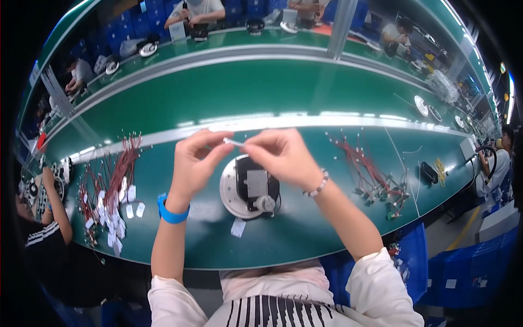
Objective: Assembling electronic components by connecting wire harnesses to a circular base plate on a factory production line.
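Between my two hands, above the bench, is a small thin white strip (234, 143); its exact kind is too small to make out. My left hand (195, 163) pinches one end between thumb and forefinger. The fingertips of my right hand (286, 157) close on the other end. Just below them, on the green bench, sits a round white base (230, 188) carrying a black housing (246, 175) with a grey metal plate and a small cylindrical part (265, 204). A white paper tag (238, 227) lies at its near edge.
Dark red wire bundles with white tags (111, 218) lie to the left, and more red wires with connectors (376, 174) to the right. Further right are a black oval part (429, 173) and yellow bands (440, 171). A blue bin (411, 261) stands below the bench edge. Other people work around.
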Available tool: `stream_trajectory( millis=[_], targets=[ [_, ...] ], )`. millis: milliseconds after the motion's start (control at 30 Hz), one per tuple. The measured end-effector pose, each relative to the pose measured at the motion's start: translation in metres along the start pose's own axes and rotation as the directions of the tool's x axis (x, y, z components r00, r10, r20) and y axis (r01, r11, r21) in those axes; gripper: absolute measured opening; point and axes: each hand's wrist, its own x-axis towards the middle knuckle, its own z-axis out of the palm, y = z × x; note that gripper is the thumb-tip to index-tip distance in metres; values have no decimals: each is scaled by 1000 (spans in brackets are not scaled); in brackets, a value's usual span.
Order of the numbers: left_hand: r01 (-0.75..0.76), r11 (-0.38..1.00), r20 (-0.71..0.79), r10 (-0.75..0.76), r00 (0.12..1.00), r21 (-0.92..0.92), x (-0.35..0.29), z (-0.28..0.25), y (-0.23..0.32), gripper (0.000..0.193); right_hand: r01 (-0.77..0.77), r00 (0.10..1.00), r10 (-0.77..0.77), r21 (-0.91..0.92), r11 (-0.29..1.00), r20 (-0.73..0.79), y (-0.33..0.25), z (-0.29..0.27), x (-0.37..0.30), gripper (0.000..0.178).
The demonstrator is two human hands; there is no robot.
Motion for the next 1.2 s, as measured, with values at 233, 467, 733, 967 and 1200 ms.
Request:
stream_trajectory(
  millis=[233, 467, 733, 967, 1200],
  targets=[
    [204, 931, 48, -228, 972, 303, -28, 4, -65, 38, 108, 985, -163, -519, 848, -62, 6, -13, -4, 11],
    [556, 823, 368, -486, 793, -112, -31, -7, -56, 28, 230, 969, -97, -690, 686, 226, 15, 3, 3, 11],
    [574, 797, 386, -478, 789, -187, -30, -6, -53, 31, 458, 881, -155, -726, 513, 447, 4, 23, 1, 9],
    [578, 774, 360, -478, 801, -259, -32, -5, -59, 31, 474, 861, -40, -772, 424, 507, 2, 31, 0, 9],
    [563, 781, 361, -460, 811, -270, -34, -4, -64, 33, 461, 854, -3, -755, 467, 519, 1, 30, 0, 10]
  ],
)
